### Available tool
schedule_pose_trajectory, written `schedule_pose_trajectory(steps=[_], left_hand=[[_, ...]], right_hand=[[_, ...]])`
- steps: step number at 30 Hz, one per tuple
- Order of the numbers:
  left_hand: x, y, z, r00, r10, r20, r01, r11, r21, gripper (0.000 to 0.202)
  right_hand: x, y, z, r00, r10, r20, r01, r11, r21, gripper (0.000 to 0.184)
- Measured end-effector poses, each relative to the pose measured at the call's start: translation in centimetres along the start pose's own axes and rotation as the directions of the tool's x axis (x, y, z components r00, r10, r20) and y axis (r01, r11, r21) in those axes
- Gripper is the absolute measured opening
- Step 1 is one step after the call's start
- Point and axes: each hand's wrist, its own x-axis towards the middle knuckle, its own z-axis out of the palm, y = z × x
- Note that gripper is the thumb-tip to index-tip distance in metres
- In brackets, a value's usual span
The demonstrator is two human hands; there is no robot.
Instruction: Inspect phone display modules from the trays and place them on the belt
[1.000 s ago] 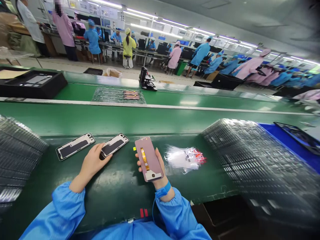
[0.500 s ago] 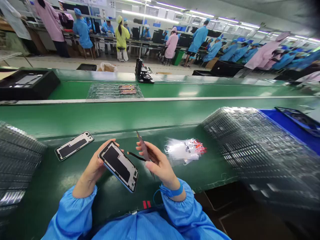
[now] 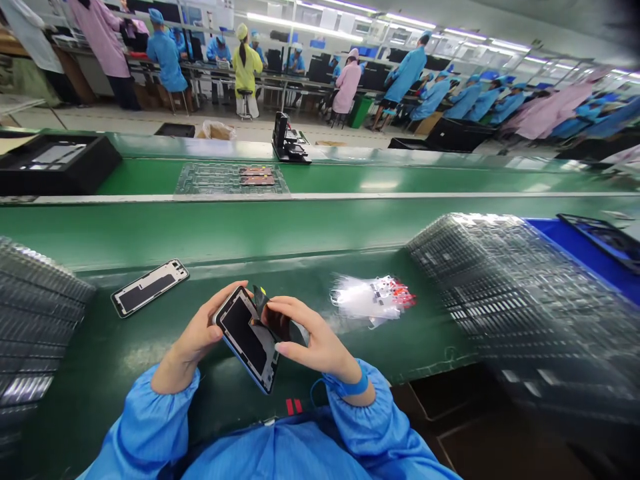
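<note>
My left hand grips a phone frame by its upper left edge and tilts it above the green bench. The frame has a blue outer side, a pale metal inner face and a black pad in its middle. My right hand pinches a thin, shiny dark panel with a ribbon cable, which looks like a phone screen. It stands on edge along the frame's right side, with a yellow mark near its top. Whether the two touch cannot be made out. A second phone frame lies flat at the left.
Stacks of clear plastic trays flank both sides. Plastic strips with red ends lie to the right. Beyond the bench are a clear tray with brown parts, a black fixture, a black box and several co-workers.
My right hand has moved left, bringing the phone screen against or close to the frame's right side. The screen has turned, and its ribbon cable now points up near the frame's top.
</note>
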Motion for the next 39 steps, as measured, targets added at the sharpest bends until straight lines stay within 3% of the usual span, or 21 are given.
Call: schedule_pose_trajectory(steps=[4,8,14,39], left_hand=[[0.3,-0.9,0.0,1.000,-0.004,0.013,0.003,0.997,0.072,0.091],[0.4,-2.1,0.3,0.999,0.016,-0.050,-0.014,0.998,0.055,0.091],[0.3,-2.5,0.8,0.995,0.002,-0.095,0.001,1.000,0.031,0.093],[-0.1,-1.8,1.5,0.999,0.021,-0.034,-0.020,1.000,0.016,0.087]], right_hand=[[-0.2,0.1,1.0,0.996,-0.003,-0.093,-0.003,0.998,-0.070,0.060],[-0.6,0.3,2.4,0.987,-0.002,-0.159,-0.021,0.990,-0.140,0.065],[-1.0,0.3,3.6,0.989,-0.008,-0.148,-0.022,0.979,-0.203,0.069],[-1.5,0.1,4.0,0.987,-0.107,-0.123,0.064,0.949,-0.309,0.073]])
